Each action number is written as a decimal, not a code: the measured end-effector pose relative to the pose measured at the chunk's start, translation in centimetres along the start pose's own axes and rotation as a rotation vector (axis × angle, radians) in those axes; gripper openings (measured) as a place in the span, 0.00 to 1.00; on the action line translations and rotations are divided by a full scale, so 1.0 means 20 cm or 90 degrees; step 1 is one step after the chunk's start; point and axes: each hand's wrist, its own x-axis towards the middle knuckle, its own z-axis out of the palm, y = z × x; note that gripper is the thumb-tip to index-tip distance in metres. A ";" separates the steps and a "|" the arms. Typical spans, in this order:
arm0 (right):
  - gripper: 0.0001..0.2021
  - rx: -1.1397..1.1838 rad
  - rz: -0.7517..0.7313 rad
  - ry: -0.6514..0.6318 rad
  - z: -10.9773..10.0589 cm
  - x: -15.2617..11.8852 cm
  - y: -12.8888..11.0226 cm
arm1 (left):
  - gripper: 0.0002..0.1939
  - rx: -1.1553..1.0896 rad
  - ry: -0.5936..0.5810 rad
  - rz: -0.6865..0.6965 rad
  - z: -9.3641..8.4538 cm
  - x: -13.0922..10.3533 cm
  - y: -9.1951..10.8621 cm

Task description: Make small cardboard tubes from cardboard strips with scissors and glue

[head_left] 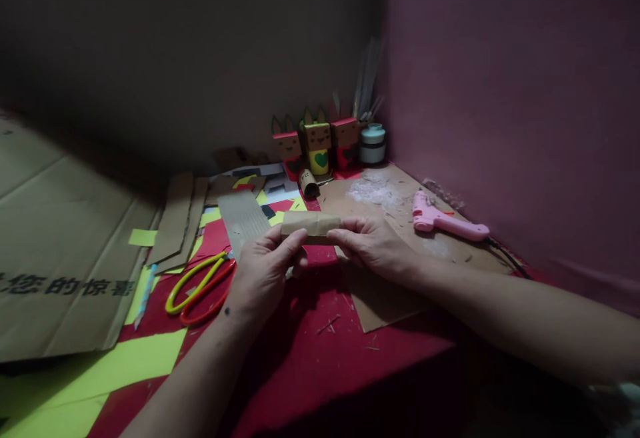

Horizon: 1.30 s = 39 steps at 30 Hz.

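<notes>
A small folded strip of brown cardboard point(311, 224) is held level between my two hands above the red tabletop. My left hand point(267, 265) pinches its left end, thumb on the near side. At the right end, the thumb and fingers of my right hand point(373, 248) are closed on the same strip. Beneath my right hand lies a flat brown cardboard piece point(383, 298). Scissors with yellow and red handles point(200, 291) rest just left of my left hand, their blades mostly hidden.
A pink glue gun point(447, 220) lies on a cardboard sheet point(345, 191) at right. Cardboard animal figures point(319, 141), a short tube point(309, 185) and a pale jar point(373, 143) stand or lie at the back. A large carton point(65, 245), yellow paper point(125, 365) and a pencil point(145, 295) occupy the left.
</notes>
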 end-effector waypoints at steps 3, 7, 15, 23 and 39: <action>0.10 -0.004 -0.020 0.005 0.00 0.00 0.00 | 0.10 0.012 0.003 0.029 0.01 -0.01 0.00; 0.10 -0.008 -0.023 -0.008 -0.02 0.00 0.01 | 0.11 -0.010 -0.006 0.060 0.02 -0.01 0.00; 0.11 -0.024 -0.132 0.012 0.00 0.01 0.04 | 0.13 -0.032 0.009 0.004 0.00 0.00 0.02; 0.09 0.058 -0.116 -0.031 0.02 -0.02 0.00 | 0.13 -0.033 -0.044 -0.033 0.03 -0.02 0.02; 0.09 -0.101 -0.180 0.025 0.02 -0.03 0.06 | 0.08 -0.095 -0.042 -0.039 0.04 -0.01 -0.01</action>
